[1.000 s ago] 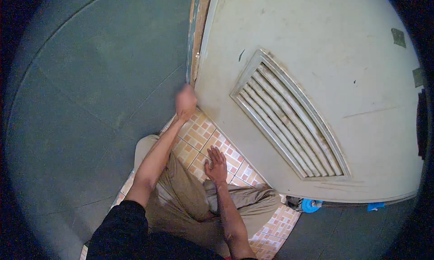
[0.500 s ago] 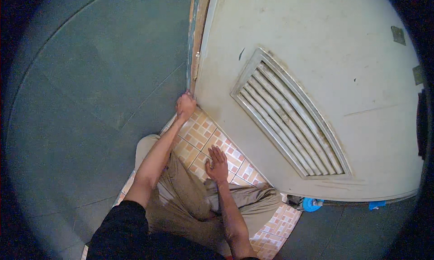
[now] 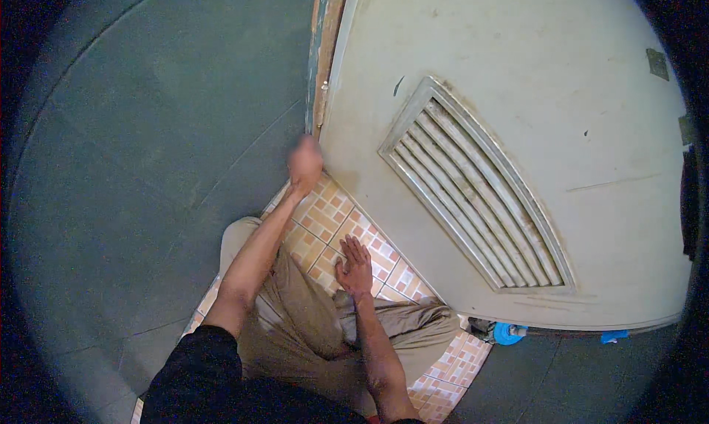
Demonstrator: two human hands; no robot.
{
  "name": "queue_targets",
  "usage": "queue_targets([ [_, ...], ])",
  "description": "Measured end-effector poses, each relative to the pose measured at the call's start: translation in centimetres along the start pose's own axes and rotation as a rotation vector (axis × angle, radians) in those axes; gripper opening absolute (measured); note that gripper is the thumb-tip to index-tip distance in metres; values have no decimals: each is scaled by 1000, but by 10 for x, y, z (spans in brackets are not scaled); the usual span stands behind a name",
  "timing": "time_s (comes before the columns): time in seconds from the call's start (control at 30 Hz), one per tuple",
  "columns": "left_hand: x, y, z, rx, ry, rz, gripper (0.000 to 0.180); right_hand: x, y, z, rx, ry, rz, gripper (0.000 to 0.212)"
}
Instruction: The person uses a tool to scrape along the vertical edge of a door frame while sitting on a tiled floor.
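At the foot of the wooden door frame (image 3: 337,25), my left hand (image 3: 305,160) is reached forward, close to the corner where frame, wall and door meet. Its fingers are smeared, so whether they hold anything does not show. My right hand (image 3: 355,266) is open, palm down with fingers stretched out, over or on the patterned tile floor (image 3: 323,211); I cannot tell if it touches. It holds nothing visible. To the right stands a pale, stained door (image 3: 517,114) with a slatted metal vent (image 3: 476,191) low in it.
A dark grey tiled wall or floor surface (image 3: 162,151) fills the left side. My bent legs in brown trousers (image 3: 295,313) take up the near floor. Beside the door's lower edge lie a blue round object (image 3: 508,334) and a small blue piece (image 3: 614,337).
My left hand has shifted slightly upward along the foot of the door frame and is now blurred. My right hand stays nearly where it was. The view has moved a little.
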State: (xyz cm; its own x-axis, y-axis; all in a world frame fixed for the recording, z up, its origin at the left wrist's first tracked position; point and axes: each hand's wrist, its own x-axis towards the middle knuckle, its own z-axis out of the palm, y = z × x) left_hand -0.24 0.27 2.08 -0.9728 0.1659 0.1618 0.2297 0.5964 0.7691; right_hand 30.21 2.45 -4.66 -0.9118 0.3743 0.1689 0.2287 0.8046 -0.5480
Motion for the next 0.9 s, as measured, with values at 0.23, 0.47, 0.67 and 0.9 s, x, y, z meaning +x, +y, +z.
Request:
queue_targets([
  [0.23,3,-31,14,66,-295,-54,33,0,2,3,-26,-10,22,52],
  [0.47,3,2,1,-54,-8,95,36,-3,6,4,-19,23,-12,52],
  [0.67,-6,25,-20,-113,8,82,37,-2,5,3,-24,19,-14,51],
  [0.9,3,-22,2,76,-209,-42,36,1,1,5,-34,9,-11,51],
])
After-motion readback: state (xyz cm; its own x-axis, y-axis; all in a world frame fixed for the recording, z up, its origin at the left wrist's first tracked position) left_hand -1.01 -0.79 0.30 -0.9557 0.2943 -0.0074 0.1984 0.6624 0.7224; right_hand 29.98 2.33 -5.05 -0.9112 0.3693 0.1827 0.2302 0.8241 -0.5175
